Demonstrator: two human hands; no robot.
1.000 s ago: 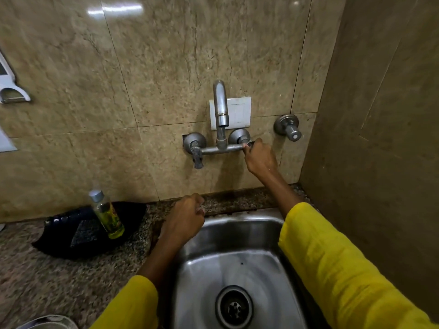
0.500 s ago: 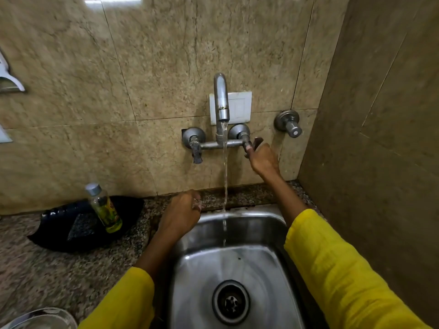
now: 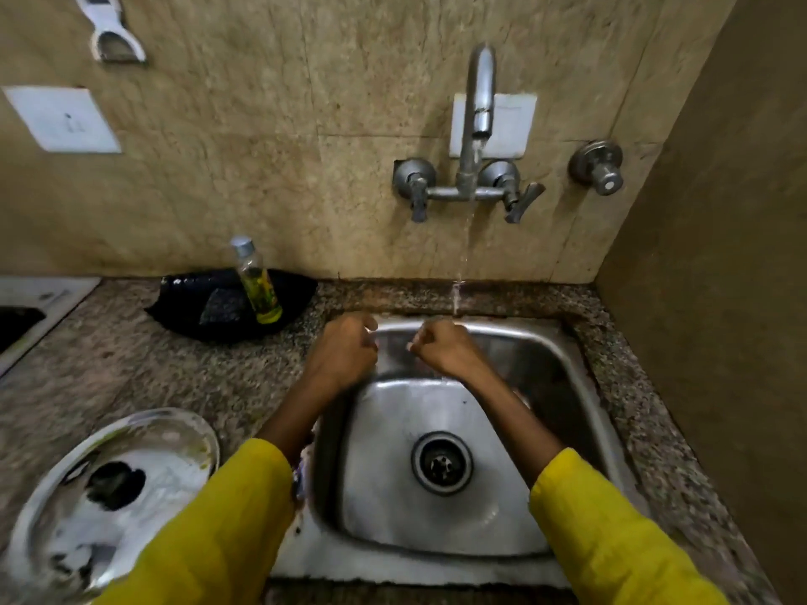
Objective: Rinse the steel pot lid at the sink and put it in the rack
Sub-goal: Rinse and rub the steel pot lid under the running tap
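Note:
The steel pot lid, round with a black knob and food smears, lies on the granite counter at the lower left, partly behind my left sleeve. My left hand is a loose fist at the sink's back left rim and holds nothing. My right hand is also curled shut over the back of the steel sink, a little left of the water stream. The wall tap is running, a thin stream falling to the sink's back edge. No rack is in view.
A black tray with a scrub pad and a small bottle of yellow liquid sits on the counter against the wall. A side wall closes off the right. A stove edge shows at far left.
My right hand has left the tap's right handle and come down to the sink beside my left hand. Water started to flow. The view tilted down, bringing the lid into sight.

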